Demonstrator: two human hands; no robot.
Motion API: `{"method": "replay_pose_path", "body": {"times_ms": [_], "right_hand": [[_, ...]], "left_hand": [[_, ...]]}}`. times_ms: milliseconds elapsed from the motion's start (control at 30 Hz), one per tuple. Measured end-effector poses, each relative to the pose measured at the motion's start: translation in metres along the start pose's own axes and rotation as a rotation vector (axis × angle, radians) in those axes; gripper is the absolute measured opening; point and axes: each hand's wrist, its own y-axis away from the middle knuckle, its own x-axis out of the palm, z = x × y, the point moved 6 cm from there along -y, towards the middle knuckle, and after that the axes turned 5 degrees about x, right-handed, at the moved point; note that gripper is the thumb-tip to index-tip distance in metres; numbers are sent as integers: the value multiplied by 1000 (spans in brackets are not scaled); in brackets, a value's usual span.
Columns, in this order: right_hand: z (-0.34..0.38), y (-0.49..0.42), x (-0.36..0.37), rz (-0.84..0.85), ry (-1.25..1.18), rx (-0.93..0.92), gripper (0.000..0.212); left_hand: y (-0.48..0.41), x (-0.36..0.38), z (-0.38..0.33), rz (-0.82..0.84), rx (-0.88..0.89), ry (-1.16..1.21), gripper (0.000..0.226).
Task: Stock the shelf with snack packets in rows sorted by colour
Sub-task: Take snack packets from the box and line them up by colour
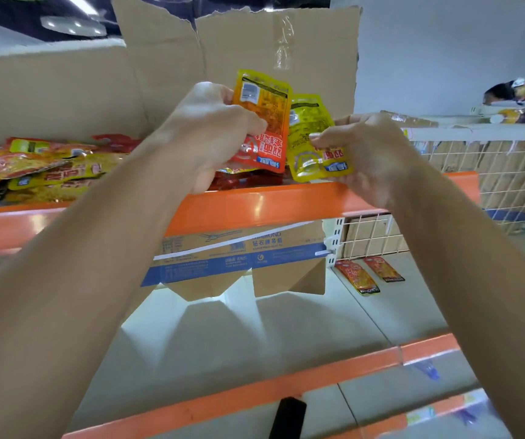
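Note:
My left hand (pixel 213 134) grips an orange snack packet (pixel 267 122), held upright and upside down above the top shelf. Beside it, my right hand (pixel 372 153) pinches a yellow snack packet (pixel 313 137), also upside down. Both packets hang just over the orange shelf edge (pixel 254 207). A loose pile of yellow and orange packets (pixel 36 169) lies on the top shelf to the left. Red packets (pixel 248 179) lie under the held ones, partly hidden by my hands.
A torn cardboard box wall (pixel 166 74) stands behind the pile. Box flaps (pixel 239 258) hang below the top shelf. Two orange packets (pixel 368 275) lie on the white middle shelf (pixel 254 337) at the right. A wire mesh divider (pixel 492 172) is at the right. A black object (pixel 288 418) rests on the lower edge.

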Motion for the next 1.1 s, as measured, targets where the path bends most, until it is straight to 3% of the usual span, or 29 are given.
{"method": "replay_pose_path", "body": {"times_ms": [233, 500, 700, 1100], "right_hand": [[-17, 37, -46, -87, -42, 37, 37], [-40, 75, -104, -114, -99, 9, 15], [-72, 97, -166, -116, -159, 42, 16], [-185, 120, -297, -192, -172, 309, 17]], "left_hand": [[18, 45, 5, 37, 59, 47, 20], [55, 114, 11, 102, 149, 38, 24], [82, 187, 33, 133, 172, -26, 20], [128, 318, 132, 130, -91, -29, 22]]}}
